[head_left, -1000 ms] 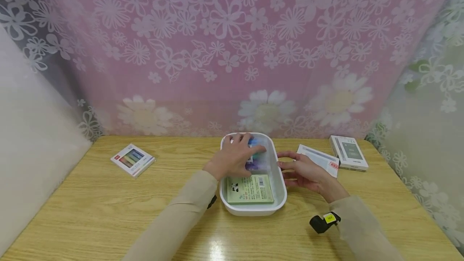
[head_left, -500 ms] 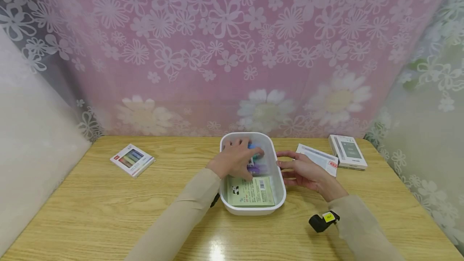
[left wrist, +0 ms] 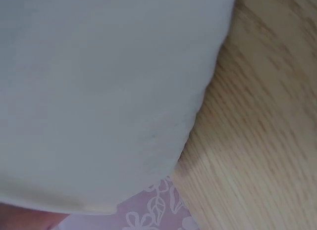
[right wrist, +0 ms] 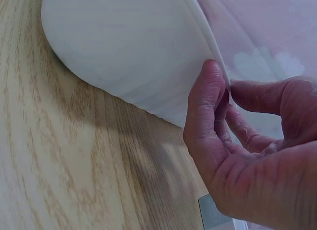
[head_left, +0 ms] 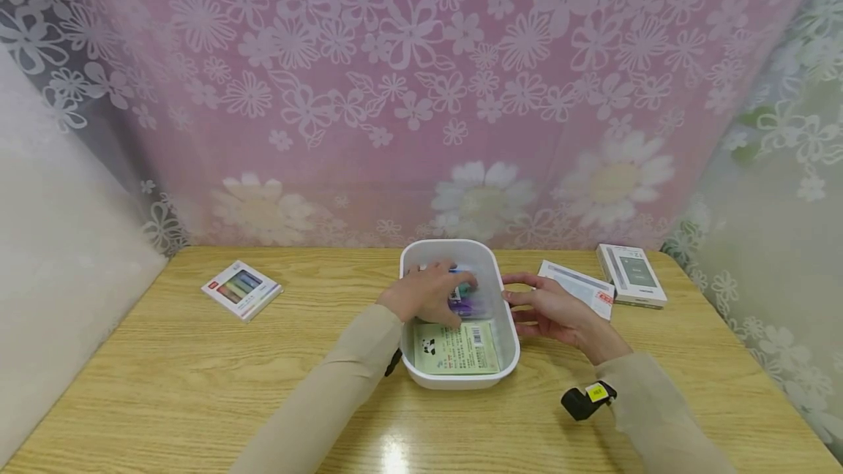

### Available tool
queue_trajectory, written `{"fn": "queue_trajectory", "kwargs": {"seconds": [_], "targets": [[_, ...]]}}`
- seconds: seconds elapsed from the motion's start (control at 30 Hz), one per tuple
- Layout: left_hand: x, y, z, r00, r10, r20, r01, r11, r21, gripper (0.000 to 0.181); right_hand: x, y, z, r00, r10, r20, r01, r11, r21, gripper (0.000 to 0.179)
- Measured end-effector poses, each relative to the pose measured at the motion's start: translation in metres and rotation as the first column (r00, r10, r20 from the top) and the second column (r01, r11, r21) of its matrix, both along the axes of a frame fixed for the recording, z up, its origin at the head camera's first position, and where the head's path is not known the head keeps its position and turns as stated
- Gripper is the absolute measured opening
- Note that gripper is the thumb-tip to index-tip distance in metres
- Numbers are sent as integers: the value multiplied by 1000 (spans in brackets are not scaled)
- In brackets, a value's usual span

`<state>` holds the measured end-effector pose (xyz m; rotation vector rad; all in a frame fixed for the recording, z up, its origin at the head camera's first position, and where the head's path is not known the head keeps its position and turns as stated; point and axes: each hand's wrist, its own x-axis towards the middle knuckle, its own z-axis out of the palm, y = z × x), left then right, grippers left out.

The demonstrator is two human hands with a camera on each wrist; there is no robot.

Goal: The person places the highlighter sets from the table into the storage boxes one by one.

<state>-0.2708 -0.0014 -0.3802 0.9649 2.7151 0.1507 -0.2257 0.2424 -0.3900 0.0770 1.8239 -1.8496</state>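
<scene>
A white plastic basin stands on the wooden table, its outer wall filling most of the left wrist view. Inside it, my left hand reaches over the left rim and grips a clear pack with blue, teal and purple contents. The fingers cover much of that pack. Towards the basin's near end lies a flat light-green packet with a panda print and a barcode. My right hand pinches the basin's right rim; in the right wrist view thumb and fingers meet across the edge.
A small white box with a window of coloured sticks lies at the left. To the right are a flat white box and a thicker white box. A flowered curtain hangs behind the table.
My left hand has sunk lower into the basin with the clear pack, which now sits deeper beside the green packet. The right hand stays at the rim.
</scene>
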Motion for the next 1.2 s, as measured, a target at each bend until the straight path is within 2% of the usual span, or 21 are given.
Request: {"fn": "queue_trajectory", "kwargs": {"seconds": [0.23, 0.4, 0.5, 0.6, 0.8, 0.93, 1.03, 1.2], "targets": [[1, -1, -1, 999, -5, 39, 5, 1000, 0, 61, 0, 0, 0, 1000, -3, -3, 3, 1000, 4, 49], [5, -5, 2, 1000, 4, 29, -5, 999, 38, 61, 0, 0, -1, 1000, -3, -4, 3, 1000, 3, 50], [9, -10, 6, 1000, 3, -16, -2, 997, 75, 62, 0, 0, -2, 1000, -4, -4, 4, 1000, 1, 51], [12, -16, 10, 997, -17, -77, 26, 992, 121, 62, 0, 0, -2, 1000, -4, -5, 4, 1000, -3, 52], [18, -29, 11, 980, -76, -186, 112, 975, 190, 58, 0, -1, -3, 1000, -1, -7, 1, 1000, 0, 52], [24, -36, 13, 965, -92, -244, 143, 969, 202, 58, 0, -1, -2, 1000, 0, -6, 0, 1000, 8, 51], [29, -41, 15, 953, -84, -292, 148, 968, 205, 62, -1, -1, -2, 1000, -1, -6, 1, 1000, 9, 50], [34, -49, 14, 931, -10, -365, 95, 972, 215, 71, -1, -1, -3, 1000, -2, -8, 2, 1000, 3, 50]]}}
